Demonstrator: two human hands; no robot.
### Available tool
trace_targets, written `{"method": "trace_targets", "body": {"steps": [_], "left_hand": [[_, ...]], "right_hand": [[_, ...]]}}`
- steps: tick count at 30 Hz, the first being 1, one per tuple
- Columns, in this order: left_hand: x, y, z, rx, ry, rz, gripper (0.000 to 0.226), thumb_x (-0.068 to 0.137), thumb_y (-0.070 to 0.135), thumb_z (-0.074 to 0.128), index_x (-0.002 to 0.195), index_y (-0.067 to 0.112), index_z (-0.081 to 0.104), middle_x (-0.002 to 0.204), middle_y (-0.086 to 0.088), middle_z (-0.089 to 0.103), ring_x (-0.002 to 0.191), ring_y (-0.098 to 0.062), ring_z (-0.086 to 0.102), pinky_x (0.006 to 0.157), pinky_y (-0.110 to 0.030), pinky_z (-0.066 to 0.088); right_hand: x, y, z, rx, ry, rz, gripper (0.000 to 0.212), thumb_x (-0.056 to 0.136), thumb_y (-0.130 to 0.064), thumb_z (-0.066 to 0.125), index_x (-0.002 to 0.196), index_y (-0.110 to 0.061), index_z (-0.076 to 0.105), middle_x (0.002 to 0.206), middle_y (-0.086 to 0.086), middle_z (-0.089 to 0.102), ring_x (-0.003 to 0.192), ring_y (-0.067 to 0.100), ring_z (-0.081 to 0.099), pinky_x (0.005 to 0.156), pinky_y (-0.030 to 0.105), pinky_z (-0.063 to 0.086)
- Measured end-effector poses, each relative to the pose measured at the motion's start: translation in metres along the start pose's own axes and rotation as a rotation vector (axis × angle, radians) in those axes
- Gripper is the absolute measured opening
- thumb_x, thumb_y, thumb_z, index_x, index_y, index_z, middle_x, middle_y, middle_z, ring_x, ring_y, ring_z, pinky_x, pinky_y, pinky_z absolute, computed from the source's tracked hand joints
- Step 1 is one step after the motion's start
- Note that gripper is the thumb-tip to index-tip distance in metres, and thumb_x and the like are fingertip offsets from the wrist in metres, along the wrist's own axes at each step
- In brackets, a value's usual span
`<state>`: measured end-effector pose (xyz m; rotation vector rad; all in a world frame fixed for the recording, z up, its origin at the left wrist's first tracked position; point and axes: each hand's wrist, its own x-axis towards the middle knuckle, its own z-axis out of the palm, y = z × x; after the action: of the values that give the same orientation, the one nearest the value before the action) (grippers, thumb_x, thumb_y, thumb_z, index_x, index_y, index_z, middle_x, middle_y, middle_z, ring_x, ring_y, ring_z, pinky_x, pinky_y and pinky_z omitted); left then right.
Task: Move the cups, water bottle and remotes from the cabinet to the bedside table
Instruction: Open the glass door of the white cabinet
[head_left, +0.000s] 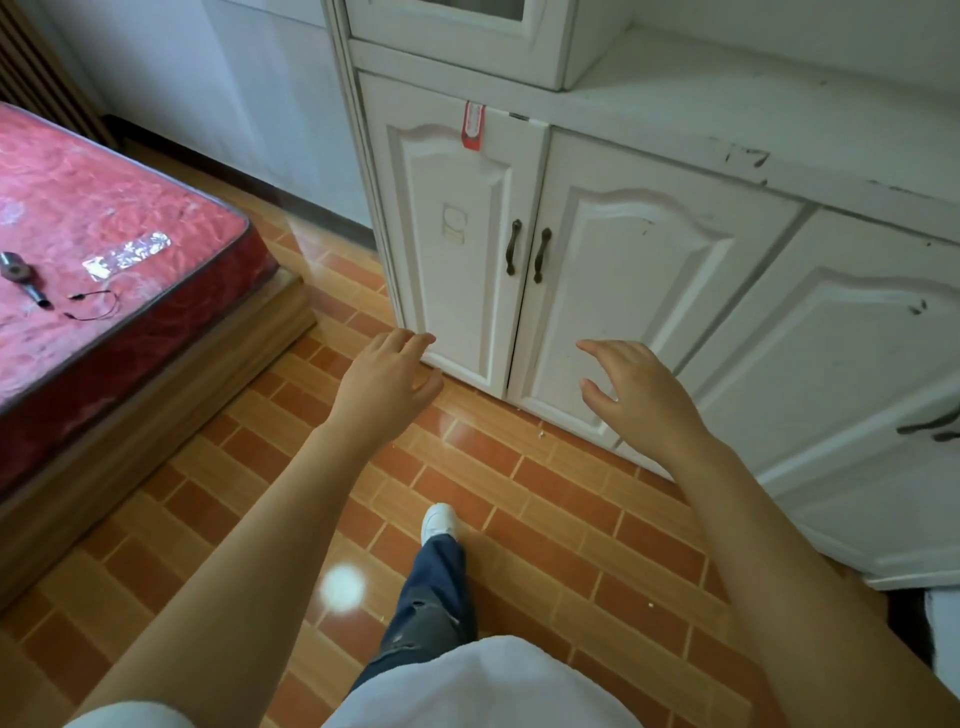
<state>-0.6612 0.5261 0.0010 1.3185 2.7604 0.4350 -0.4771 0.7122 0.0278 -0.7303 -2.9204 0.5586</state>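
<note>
Cabinet (649, 249) fills your head view from twelve to three o'clock, white and scuffed, its lower doors all closed. Two dark handles (527, 254) sit side by side where the middle pair of doors meet, and a red tag (474, 126) hangs over the top edge of the door at twelve o'clock. You cannot see the cups, water bottle or remotes anywhere, nor a bedside table.

Your left hand (387, 384) reaches out just left of centre, fingers loosely spread and holding nothing, its fingertips near the lower corner of the left door. Your right hand (631, 395) hovers just right of centre in front of the neighbouring door, fingers wide and gently curved, also holding nothing; whether it touches the door you cannot tell.

At nine o'clock lies a red mattress (104, 208) on a wooden base, with a dark tool (21, 278) and a thin cord (93, 304) on it. Your white shoe (439, 522) stands on the brick-pattern floor (519, 493) at six o'clock.
</note>
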Motion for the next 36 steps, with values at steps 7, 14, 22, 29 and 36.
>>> {"method": "trace_targets", "body": {"steps": [7, 14, 22, 29, 36], "left_hand": [[0.129, -0.035, -0.003, -0.042, -0.011, 0.029, 0.048, 0.093, 0.037, 0.043, 0.137, 0.017, 0.04, 0.139, -0.004, 0.045, 0.13, -0.021, 0.037, 0.102, -0.036, 0.038], [0.222, -0.058, -0.015, -0.024, -0.044, 0.089, 0.048, 0.094, 0.038, 0.042, 0.137, 0.017, 0.039, 0.14, -0.004, 0.043, 0.13, -0.022, 0.037, 0.105, -0.037, 0.035], [0.265, -0.06, -0.016, -0.05, -0.045, 0.106, 0.048, 0.094, 0.037, 0.043, 0.137, 0.016, 0.039, 0.139, -0.004, 0.044, 0.13, -0.022, 0.037, 0.106, -0.036, 0.034], [0.293, -0.044, -0.03, -0.061, 0.048, 0.104, 0.048, 0.092, 0.035, 0.045, 0.136, 0.015, 0.041, 0.137, -0.006, 0.046, 0.129, -0.023, 0.037, 0.106, -0.036, 0.032], [0.331, -0.011, -0.059, -0.058, 0.185, 0.173, 0.045, 0.089, 0.031, 0.05, 0.13, 0.012, 0.047, 0.127, -0.008, 0.052, 0.121, -0.025, 0.043, 0.098, -0.035, 0.036]], "right_hand": [[0.124, -0.001, 0.001, 0.0, 0.012, 0.025, 0.045, 0.095, -0.025, 0.043, 0.139, -0.017, 0.037, 0.141, 0.001, 0.045, 0.133, 0.017, 0.033, 0.107, 0.03, 0.029], [0.206, -0.005, -0.006, 0.035, 0.047, 0.074, 0.045, 0.095, -0.025, 0.044, 0.139, -0.017, 0.037, 0.14, 0.001, 0.046, 0.132, 0.017, 0.034, 0.105, 0.031, 0.03], [0.244, 0.007, -0.021, 0.045, 0.086, 0.084, 0.046, 0.095, -0.024, 0.045, 0.139, -0.018, 0.037, 0.141, 0.001, 0.045, 0.133, 0.018, 0.034, 0.105, 0.03, 0.03], [0.263, 0.019, -0.048, 0.065, 0.15, 0.02, 0.046, 0.094, -0.026, 0.045, 0.139, -0.019, 0.037, 0.141, -0.003, 0.044, 0.134, 0.013, 0.032, 0.105, 0.025, 0.027], [0.288, 0.029, -0.094, 0.056, 0.289, -0.064, 0.045, 0.094, -0.024, 0.046, 0.138, -0.018, 0.039, 0.139, -0.002, 0.046, 0.131, 0.015, 0.035, 0.102, 0.022, 0.025]]}}
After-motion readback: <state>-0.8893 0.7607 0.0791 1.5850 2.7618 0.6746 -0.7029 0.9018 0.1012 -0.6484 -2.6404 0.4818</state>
